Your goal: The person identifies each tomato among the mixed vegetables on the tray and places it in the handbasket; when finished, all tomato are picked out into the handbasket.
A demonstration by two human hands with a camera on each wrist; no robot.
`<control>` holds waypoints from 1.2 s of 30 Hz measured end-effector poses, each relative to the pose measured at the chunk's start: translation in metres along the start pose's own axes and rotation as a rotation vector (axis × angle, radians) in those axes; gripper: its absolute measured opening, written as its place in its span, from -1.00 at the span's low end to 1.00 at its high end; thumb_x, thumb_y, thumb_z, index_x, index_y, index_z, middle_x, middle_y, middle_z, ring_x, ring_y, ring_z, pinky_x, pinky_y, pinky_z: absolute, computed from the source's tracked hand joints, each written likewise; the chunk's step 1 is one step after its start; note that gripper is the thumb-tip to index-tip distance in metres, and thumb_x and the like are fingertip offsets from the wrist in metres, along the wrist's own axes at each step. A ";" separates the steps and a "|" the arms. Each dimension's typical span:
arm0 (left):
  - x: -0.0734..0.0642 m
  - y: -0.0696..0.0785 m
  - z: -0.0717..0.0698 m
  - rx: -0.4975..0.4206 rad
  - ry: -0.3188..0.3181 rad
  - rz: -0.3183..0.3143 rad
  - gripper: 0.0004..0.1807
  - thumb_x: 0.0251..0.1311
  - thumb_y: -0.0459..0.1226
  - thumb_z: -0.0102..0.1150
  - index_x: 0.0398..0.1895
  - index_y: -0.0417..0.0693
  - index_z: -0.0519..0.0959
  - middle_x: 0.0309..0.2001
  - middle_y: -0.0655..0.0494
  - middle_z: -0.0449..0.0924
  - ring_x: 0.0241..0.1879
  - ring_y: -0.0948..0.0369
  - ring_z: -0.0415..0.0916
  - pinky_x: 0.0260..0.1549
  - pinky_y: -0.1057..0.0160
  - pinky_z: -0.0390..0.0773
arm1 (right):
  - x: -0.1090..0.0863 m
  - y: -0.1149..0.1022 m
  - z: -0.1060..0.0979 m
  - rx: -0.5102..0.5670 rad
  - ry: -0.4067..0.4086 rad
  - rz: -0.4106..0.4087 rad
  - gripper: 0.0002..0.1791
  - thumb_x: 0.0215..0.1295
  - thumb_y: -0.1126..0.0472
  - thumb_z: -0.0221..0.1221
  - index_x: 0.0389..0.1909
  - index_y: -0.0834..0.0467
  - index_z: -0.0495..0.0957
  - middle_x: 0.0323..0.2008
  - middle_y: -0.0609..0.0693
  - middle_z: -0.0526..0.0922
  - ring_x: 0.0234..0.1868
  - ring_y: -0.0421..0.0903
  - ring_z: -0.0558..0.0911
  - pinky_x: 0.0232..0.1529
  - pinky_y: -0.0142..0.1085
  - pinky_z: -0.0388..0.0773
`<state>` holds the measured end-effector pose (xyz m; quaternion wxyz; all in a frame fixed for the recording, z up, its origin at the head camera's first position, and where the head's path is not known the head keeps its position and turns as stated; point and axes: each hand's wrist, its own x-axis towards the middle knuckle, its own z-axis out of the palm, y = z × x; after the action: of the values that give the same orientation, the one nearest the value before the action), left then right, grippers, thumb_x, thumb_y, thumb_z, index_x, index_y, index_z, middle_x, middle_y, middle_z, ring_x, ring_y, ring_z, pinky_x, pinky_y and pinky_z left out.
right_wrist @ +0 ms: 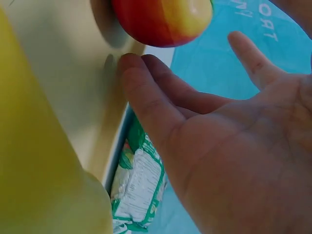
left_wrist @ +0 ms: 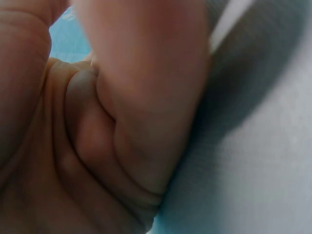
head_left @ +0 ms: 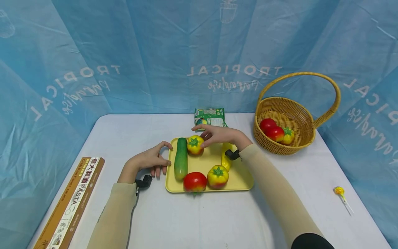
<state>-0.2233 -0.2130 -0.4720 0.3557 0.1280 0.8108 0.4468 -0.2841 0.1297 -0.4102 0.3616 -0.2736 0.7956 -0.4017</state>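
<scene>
A pale yellow tray (head_left: 239, 180) carries a green cucumber-shaped vegetable (head_left: 181, 160) along its left side. Behind, next to it, sits a yellow-and-red toy tomato (head_left: 195, 144) with a green leafy top. My right hand (head_left: 217, 134) reaches over the tray's back edge, fingers spread around this tomato; the right wrist view shows a gap between some fingertips and the fruit. My left hand (head_left: 150, 159) touches the tray's left rim with forefinger and thumb, its other fingers low beside the tray. Toward the front lie a red tomato (head_left: 195, 182) and another yellow-red tomato (head_left: 217, 176).
A yellow banana-like fruit (head_left: 225, 155) lies partly under my right wrist. Behind the tray is a green packet (head_left: 214, 116). A wicker basket (head_left: 301, 133) with several toy fruits stands back right. A lollipop (head_left: 339, 191) lies right, a long pasta box (head_left: 71, 204) left.
</scene>
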 end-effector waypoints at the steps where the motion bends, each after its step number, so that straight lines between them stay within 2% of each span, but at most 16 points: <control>1: 0.000 0.000 0.000 0.001 0.001 -0.001 -0.31 0.40 -0.20 0.29 0.43 0.15 0.12 -0.46 -0.08 0.78 -0.70 0.12 0.66 -0.65 0.23 0.66 | 0.001 0.000 0.001 -0.001 -0.006 -0.002 -0.15 0.46 0.07 0.33 0.65 -0.21 0.13 0.51 0.19 0.38 0.53 0.16 0.43 0.56 0.12 0.36; 7: 0.000 0.000 0.001 0.002 0.004 0.003 -0.32 0.40 -0.21 0.29 0.43 0.16 0.12 -0.46 -0.09 0.77 -0.70 0.12 0.65 -0.65 0.23 0.66 | 0.003 0.001 0.003 -0.038 -0.027 -0.002 -0.15 0.48 0.06 0.31 0.67 -0.11 0.12 0.49 0.17 0.42 0.53 0.14 0.42 0.57 0.12 0.35; 19: -0.001 0.002 0.002 0.012 0.007 -0.008 -0.33 0.40 -0.20 0.28 0.43 0.15 0.12 -0.47 -0.06 0.77 -0.70 0.13 0.65 -0.64 0.24 0.66 | 0.011 0.008 0.005 -0.064 -0.027 0.004 -0.17 0.46 -0.01 0.32 0.65 -0.14 0.16 0.54 0.14 0.36 0.56 0.19 0.37 0.59 0.16 0.30; 36: -0.001 0.002 0.001 -0.015 0.000 -0.006 -0.32 0.40 -0.23 0.28 0.42 0.13 0.11 -0.47 -0.08 0.77 -0.71 0.14 0.65 -0.66 0.24 0.65 | 0.012 0.004 0.008 -0.099 -0.022 0.020 -0.22 0.47 -0.03 0.31 0.62 -0.17 0.21 0.42 0.13 0.49 0.43 0.13 0.48 0.54 0.12 0.34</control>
<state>-0.2226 -0.2116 -0.4705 0.3579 0.1227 0.8079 0.4518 -0.2855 0.1196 -0.4206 0.3605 -0.2875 0.8131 -0.3552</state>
